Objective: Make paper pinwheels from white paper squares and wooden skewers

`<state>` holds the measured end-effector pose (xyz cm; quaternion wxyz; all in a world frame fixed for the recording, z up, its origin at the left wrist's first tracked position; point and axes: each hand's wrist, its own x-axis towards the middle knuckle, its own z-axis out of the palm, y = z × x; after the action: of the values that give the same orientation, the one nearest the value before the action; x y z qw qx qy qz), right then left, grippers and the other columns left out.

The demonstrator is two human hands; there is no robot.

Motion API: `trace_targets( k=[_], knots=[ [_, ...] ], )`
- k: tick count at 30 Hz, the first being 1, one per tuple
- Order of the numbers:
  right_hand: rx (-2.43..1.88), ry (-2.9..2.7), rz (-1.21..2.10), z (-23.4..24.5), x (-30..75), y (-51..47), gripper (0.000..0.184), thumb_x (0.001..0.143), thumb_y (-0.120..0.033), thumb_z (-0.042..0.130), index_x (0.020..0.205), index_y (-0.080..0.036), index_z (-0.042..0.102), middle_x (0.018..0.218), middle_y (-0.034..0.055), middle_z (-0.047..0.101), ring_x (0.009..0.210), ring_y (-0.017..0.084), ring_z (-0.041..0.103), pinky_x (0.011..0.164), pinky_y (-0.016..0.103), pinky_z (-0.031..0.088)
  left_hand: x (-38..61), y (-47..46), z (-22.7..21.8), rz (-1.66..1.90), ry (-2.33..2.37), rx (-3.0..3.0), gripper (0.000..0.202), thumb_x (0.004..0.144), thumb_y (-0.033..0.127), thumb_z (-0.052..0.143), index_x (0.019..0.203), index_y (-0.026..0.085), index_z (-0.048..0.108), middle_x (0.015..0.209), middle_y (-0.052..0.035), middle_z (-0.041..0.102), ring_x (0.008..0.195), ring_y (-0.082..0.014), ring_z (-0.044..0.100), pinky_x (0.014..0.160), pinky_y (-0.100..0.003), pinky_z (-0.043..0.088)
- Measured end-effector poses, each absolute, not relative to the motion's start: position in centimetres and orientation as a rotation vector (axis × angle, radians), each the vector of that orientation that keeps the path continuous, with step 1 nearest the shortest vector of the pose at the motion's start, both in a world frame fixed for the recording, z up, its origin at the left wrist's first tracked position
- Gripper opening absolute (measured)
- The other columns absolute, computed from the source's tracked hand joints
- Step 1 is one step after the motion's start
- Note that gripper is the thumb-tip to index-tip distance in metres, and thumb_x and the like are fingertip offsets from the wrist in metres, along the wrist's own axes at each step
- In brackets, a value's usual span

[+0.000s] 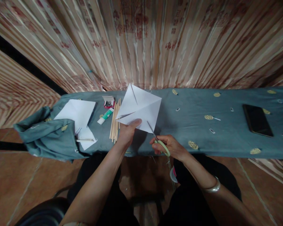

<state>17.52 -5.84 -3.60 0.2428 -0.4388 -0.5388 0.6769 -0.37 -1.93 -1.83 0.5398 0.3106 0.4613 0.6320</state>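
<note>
My left hand (pixel 128 131) pinches the lower corner of a white square sheet of paper (pixel 141 106) with diagonal creases, holding it up over the table edge. My right hand (pixel 171 147) grips pale green scissors (pixel 159 141). Their blades point up and left into the paper's lower right edge. Both hands are closed on what they hold.
A teal patterned cloth (pixel 202 125) covers the long table. Left of the paper lie a bundle of wooden sticks (pixel 115 121), a glue tube (pixel 105 116), a small box (pixel 108 102) and white sheets (pixel 76 113). A black phone (pixel 257 120) lies at the right. A striped curtain hangs behind.
</note>
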Motion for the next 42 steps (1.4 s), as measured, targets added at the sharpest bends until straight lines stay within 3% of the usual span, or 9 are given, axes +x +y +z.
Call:
trace_targets(
  k=[21,30,42],
  knots=[
    [-1.219,-1.436,1.827,-3.44,17.18,-5.80,0.042,0.066,-0.057,0.077,0.075,-0.017,0.065,0.054,-0.0030,0.060,0.049,0.011,0.055,0.049,0.023,0.043,-0.15,-2.23,-2.13,1.440,1.120,0.734,0.061,0.056,0.025,0.082,0.114,0.018,0.064,0.106,-0.0082,0.073,0.099,-0.0259,0.067,0.093,-0.042,0.049],
    [-1.264,-1.434,1.781,-3.50,17.25,-5.69,0.050,0.065,-0.061,0.076,0.084,-0.016,0.066,0.057,-0.0016,0.064,0.051,0.012,0.057,0.051,0.024,0.044,0.26,-2.50,-2.77,1.393,1.127,0.754,0.055,0.057,0.026,0.080,0.109,0.017,0.066,0.102,-0.0079,0.073,0.091,-0.0235,0.066,0.090,-0.041,0.049],
    [-1.276,-1.426,1.759,-3.66,17.19,-5.76,0.043,0.064,-0.056,0.078,0.075,-0.017,0.066,0.052,-0.0027,0.062,0.049,0.011,0.055,0.049,0.023,0.044,0.38,-2.53,-2.66,1.407,1.117,0.741,0.054,0.057,0.023,0.079,0.109,0.016,0.066,0.103,-0.0073,0.072,0.088,-0.0214,0.066,0.088,-0.038,0.049]
  ],
)
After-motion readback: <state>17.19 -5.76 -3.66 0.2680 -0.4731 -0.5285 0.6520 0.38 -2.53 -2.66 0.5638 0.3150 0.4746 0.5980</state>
